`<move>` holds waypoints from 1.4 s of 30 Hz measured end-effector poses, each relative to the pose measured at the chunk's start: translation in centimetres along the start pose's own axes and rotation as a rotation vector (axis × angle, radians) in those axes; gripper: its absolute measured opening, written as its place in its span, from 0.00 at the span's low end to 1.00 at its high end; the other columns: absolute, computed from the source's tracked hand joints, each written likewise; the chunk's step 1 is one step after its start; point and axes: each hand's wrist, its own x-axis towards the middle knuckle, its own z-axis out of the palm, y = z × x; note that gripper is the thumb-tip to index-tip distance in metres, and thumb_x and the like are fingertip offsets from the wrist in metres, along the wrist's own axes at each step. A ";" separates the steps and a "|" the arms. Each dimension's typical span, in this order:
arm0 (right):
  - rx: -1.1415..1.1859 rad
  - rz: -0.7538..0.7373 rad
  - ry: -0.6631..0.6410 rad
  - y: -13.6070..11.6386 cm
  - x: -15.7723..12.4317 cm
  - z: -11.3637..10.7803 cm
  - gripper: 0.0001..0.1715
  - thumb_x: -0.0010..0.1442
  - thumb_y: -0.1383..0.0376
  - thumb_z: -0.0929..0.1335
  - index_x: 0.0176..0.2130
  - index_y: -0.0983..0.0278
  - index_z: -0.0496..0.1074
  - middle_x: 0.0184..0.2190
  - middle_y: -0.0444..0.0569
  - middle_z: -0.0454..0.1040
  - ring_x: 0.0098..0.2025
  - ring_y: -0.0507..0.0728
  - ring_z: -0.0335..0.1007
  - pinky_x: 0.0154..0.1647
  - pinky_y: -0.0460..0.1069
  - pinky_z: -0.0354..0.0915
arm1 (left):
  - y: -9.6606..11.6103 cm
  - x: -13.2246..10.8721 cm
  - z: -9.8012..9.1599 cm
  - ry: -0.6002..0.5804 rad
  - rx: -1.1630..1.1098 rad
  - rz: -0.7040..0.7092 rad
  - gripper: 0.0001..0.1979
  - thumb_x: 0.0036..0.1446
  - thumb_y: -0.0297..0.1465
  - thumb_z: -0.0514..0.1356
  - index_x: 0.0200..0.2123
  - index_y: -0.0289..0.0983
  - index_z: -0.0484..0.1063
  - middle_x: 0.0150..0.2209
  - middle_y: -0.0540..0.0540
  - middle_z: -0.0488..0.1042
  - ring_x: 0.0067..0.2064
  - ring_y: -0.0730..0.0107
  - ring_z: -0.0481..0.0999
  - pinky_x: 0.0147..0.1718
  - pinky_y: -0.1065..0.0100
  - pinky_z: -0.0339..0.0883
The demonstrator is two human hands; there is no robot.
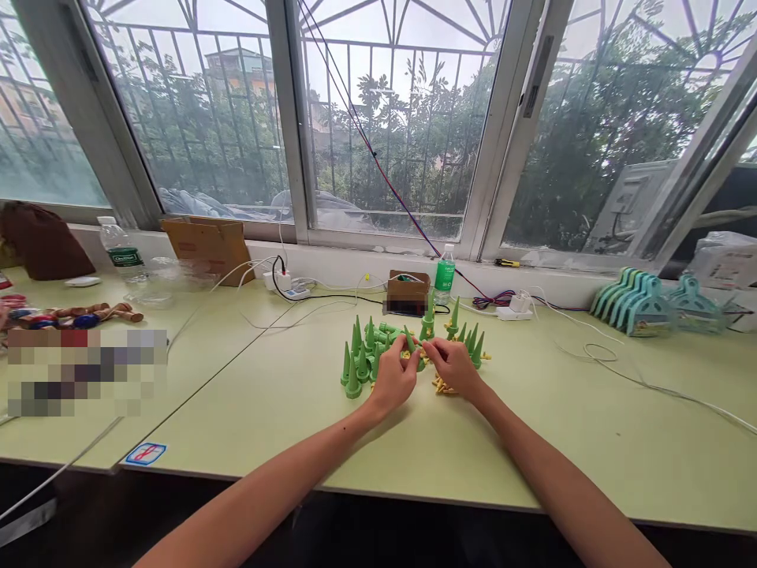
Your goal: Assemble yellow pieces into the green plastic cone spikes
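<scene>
My left hand [395,375] is closed around a green cone-shaped spike [409,339], whose pointed tip sticks up past the fingers. Close against it, my right hand [454,368] has its fingertips pinched together at the side of the spike; what they hold is too small and hidden to make out. Several similar green spikes [352,380] stand upright on the table to the left of my hands, with green pieces lying behind them. More green spikes [476,352] stand beyond my right hand. Small yellow parts [442,386] lie in a loose heap beneath it.
Behind the spikes stand a small brown box [407,293] and a green-labelled water bottle [445,274]. White cables [650,386] and a power strip [513,312] lie on the table [248,426]. Blue-green plastic items [635,304] stand at right. A cardboard box [210,246] is back left.
</scene>
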 end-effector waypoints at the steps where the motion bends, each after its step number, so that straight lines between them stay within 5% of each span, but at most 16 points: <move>1: -0.006 -0.003 -0.001 0.0 0.0 0.0 0.26 0.67 0.53 0.60 0.21 0.63 0.53 0.18 0.39 0.51 0.22 0.49 0.45 0.23 0.47 0.46 | 0.0 0.0 0.0 -0.002 -0.001 -0.001 0.11 0.62 0.39 0.54 0.40 0.37 0.64 0.32 0.51 0.67 0.16 0.85 0.57 0.14 0.75 0.47; 8: -0.010 -0.007 -0.001 0.0 0.1 0.0 0.28 0.67 0.51 0.59 0.21 0.62 0.49 0.18 0.38 0.47 0.22 0.49 0.42 0.23 0.47 0.44 | -0.1 -0.1 0.0 -0.007 -0.001 0.004 0.11 0.62 0.39 0.54 0.39 0.37 0.64 0.29 0.52 0.65 0.16 0.84 0.55 0.15 0.75 0.46; 21: 0.114 0.013 -0.040 -0.5 -0.1 -0.2 0.17 0.66 0.54 0.61 0.32 0.63 0.66 0.19 0.40 0.60 0.21 0.50 0.51 0.22 0.46 0.50 | 0.0 0.1 0.0 0.061 0.001 -0.002 0.12 0.61 0.40 0.55 0.40 0.37 0.65 0.32 0.51 0.67 0.17 0.85 0.56 0.16 0.75 0.48; 42: 0.038 0.021 -0.010 -0.4 0.0 -0.3 0.24 0.65 0.51 0.61 0.24 0.63 0.61 0.17 0.39 0.56 0.20 0.49 0.48 0.22 0.47 0.48 | 0.1 0.0 -0.2 0.003 -0.020 -0.021 0.12 0.61 0.41 0.55 0.39 0.37 0.64 0.32 0.51 0.68 0.16 0.85 0.57 0.14 0.75 0.47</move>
